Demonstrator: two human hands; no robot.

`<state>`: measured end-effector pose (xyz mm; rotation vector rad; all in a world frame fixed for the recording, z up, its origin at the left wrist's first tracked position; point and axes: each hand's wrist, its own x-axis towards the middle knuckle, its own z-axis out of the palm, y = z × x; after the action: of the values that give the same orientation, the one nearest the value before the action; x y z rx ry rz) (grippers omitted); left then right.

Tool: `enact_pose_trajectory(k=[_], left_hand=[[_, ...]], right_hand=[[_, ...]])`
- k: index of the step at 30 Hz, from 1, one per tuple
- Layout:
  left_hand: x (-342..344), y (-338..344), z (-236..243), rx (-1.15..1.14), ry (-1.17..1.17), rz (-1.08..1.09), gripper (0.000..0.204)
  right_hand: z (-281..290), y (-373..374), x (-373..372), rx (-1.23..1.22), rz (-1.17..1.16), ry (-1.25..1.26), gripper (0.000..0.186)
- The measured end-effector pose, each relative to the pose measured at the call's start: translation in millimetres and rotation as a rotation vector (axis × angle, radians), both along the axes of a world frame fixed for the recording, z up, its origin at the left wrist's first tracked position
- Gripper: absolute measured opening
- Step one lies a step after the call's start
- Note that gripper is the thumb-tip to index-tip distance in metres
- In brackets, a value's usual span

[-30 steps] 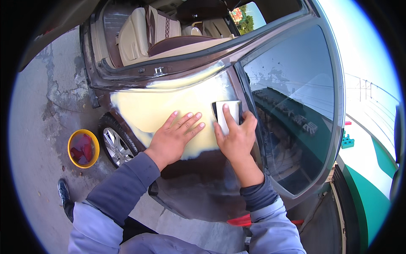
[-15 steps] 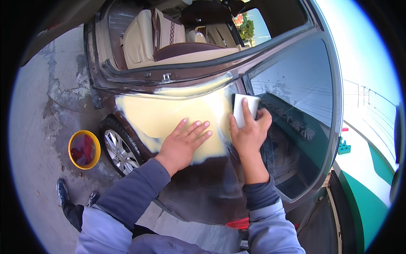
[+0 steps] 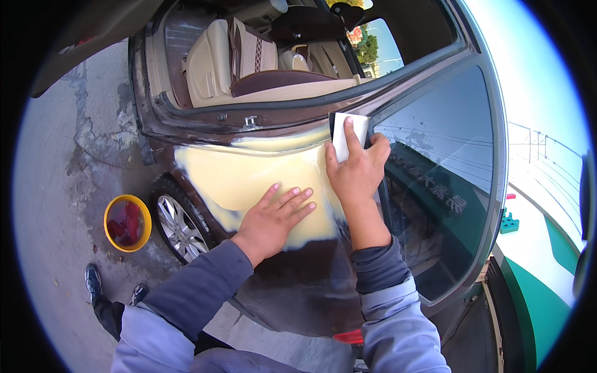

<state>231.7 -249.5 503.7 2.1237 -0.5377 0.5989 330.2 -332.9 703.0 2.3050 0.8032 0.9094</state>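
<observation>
While left hand lies spread, empty, on yellow patch, right hand clasps white block. Block: frame's upper centre.

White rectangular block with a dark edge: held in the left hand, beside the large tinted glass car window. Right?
Wrong hand: the head view shows the right hand holding the white rectangular block with a dark edge, beside the large tinted glass car window as you say. The left hand lies spread on the pale yellow patch.
</observation>
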Motion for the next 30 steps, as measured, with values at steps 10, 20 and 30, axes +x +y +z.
enact_pose_trajectory(k=[10,20,30], left_hand=[[3,2,1,-0.001,0.007,-0.028,0.079],[20,6,45,-0.178,-0.018,0.082,0.083],[82,-60,93,-0.209,0.017,0.304,0.113]], right_hand=[[2,-1,1,-0.027,0.063,-0.027,0.061],[11,-138,-108,0.126,-0.152,-0.045,0.072],[0,-203,-245,0.502,-0.284,0.024,0.079]])
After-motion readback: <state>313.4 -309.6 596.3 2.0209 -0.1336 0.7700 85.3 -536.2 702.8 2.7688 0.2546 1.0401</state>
